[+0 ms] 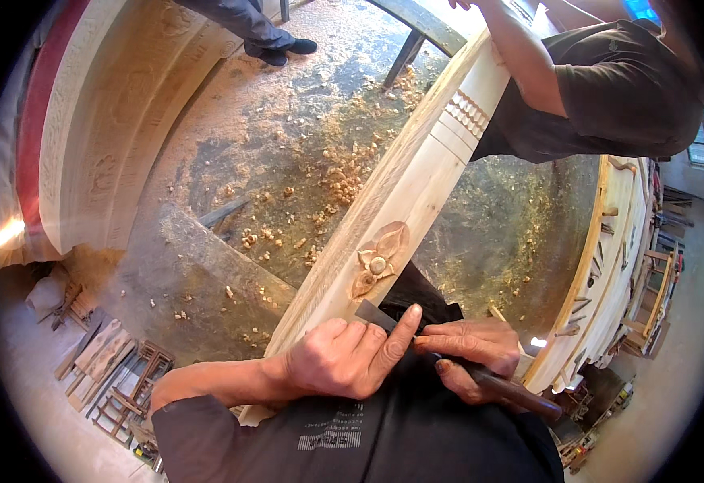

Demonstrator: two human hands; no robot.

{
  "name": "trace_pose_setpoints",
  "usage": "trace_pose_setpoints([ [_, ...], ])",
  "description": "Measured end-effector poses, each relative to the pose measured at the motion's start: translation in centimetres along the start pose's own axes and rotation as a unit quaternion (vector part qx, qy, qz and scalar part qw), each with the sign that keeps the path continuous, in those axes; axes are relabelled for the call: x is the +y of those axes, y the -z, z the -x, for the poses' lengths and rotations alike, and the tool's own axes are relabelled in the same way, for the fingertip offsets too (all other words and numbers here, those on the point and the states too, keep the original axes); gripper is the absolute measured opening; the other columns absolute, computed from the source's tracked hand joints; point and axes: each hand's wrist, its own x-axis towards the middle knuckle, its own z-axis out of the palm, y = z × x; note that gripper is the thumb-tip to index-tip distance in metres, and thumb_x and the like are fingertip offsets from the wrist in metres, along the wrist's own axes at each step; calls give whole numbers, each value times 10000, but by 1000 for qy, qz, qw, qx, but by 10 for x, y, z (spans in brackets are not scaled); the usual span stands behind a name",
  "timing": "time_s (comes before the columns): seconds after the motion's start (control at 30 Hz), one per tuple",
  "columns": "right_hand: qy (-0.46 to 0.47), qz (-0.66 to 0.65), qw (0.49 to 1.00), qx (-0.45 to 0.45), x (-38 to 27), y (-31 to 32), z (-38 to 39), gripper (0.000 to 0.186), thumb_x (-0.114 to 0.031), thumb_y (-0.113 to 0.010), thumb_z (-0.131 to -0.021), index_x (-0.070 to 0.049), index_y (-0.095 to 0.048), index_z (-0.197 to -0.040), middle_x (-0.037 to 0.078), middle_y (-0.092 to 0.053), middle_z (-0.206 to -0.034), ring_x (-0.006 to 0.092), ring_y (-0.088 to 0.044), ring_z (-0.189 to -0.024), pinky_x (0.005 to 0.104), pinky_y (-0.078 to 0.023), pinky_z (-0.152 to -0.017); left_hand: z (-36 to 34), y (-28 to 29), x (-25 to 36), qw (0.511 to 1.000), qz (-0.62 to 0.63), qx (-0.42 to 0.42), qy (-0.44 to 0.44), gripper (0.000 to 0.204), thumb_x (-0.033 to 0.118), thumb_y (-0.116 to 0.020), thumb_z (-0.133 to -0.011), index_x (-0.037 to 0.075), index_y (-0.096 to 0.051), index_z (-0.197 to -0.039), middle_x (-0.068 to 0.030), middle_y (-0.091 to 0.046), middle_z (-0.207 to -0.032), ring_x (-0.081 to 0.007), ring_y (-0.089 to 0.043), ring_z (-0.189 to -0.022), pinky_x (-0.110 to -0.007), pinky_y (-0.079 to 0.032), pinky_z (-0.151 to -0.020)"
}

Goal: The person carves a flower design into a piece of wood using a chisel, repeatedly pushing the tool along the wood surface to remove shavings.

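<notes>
A wood-carving chisel lies across in front of my chest, its flat metal blade pointing at the long pale wooden beam. My right hand is wrapped round the chisel's dark wooden handle. Lower on the blade, my left hand is closed, with its index finger laid along the tool. Just beyond the blade tip, a carved flower with leaves stands in relief on the beam's top face. My left hand partly hides the beam's near end.
A co-worker in a dark shirt leans over the beam's far end, beside carved notches. Another person's legs stand at the back left. Wood shavings litter the floor. Several tools lie on the right-hand bench; a large curved panel stands left.
</notes>
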Motion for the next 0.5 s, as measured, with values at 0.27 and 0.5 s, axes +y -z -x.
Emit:
trace_pose_setpoints([
  [0.27, -89, -24, 996, 0, -12, 11, 1, 388, -217, -763, -969, 44, -769, -1256, 223, -808, -997, 366, -829, -873, 431, -655, -775, -7, -10, -11, 998, -39, -1, -49, 441, 110, -699, -825, -126, -759, -1192, 35, -470, -660, -75, -483, -546, -248, -321, -487],
  [0.5, -153, -50, 987, 9, -6, 13, 10, 319, -59, -714, -967, 51, -763, -1262, 195, -822, -978, 312, -834, -845, 391, -658, -771, -19, -18, -11, 998, -35, -23, -52, 434, 131, -705, -860, -128, -757, -1204, 35, -465, -660, -73, -475, -541, -246, -330, -488],
])
